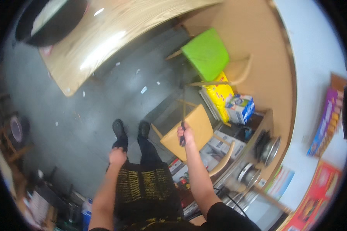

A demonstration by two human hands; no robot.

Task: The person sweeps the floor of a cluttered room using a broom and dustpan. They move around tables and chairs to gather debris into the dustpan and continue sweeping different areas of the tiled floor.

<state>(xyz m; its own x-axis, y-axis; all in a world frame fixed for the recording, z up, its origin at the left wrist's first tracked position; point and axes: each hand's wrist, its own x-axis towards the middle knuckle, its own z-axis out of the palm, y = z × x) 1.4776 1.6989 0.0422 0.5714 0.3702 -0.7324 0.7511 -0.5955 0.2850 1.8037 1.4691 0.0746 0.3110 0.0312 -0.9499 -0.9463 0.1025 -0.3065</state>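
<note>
My right hand [186,135] is wrapped around the black handle [182,141] of a tool over the yellow chair seat [201,122]. A thin shaft seems to run on from the handle towards the floor, but blur hides its end. My left hand [117,156] hangs in front of my left leg, fingers curled, with nothing visible in it. Beyond the yellow seat stands a chair with a green seat [206,55].
A wooden table [72,78] carries a large black container [60,23]. Scraps of paper [144,90] litter the grey floor. By the right-hand wall are a yellow bag [218,95], a blue-and-white box [240,108], a cabinet with metal pots [250,176] and a snack box [325,121].
</note>
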